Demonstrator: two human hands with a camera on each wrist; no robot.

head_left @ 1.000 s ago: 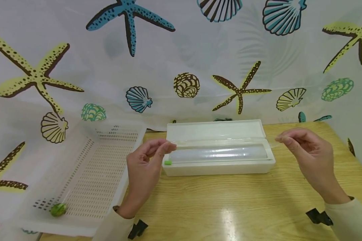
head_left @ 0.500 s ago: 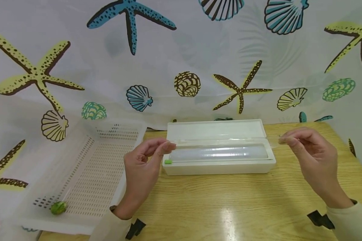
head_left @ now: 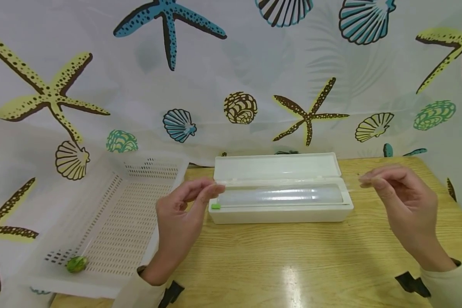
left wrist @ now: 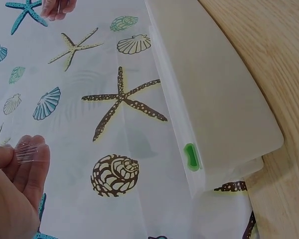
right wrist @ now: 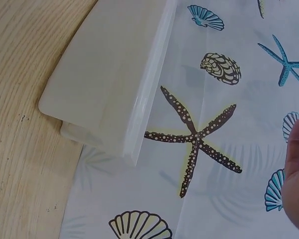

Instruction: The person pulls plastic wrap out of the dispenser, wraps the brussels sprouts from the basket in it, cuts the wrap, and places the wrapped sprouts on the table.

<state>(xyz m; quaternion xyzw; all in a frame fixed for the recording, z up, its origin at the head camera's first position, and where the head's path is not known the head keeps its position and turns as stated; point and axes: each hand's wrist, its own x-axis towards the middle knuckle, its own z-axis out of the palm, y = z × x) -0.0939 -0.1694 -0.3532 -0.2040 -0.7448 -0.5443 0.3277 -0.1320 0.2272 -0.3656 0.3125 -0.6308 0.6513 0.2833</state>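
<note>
A long white cling film dispenser [head_left: 281,216] stands on the table with its lid [head_left: 275,166] raised. Inside lies a shiny roll [head_left: 281,195], and a green slider [head_left: 215,206] sits at the left front edge. At the box's left end my left hand [head_left: 182,218] pinches clear plastic film between thumb and fingers. The left wrist view shows this cling film [left wrist: 31,152] wrinkled at the fingertips. Right of the box, my right hand [head_left: 406,205] pinches the film's other side. Between the hands the sheet is nearly invisible, with only faint glints.
At the left stands a white perforated plastic basket [head_left: 119,231] with a small green vegetable [head_left: 77,264] in its near corner. Behind the wooden table [head_left: 273,265] hangs a cloth [head_left: 200,64] printed with starfish and shells.
My hands have drawn slightly apart: the right has moved a little to the right, the left slightly left. Both keep their pinch. The box and basket have stayed in place.
</note>
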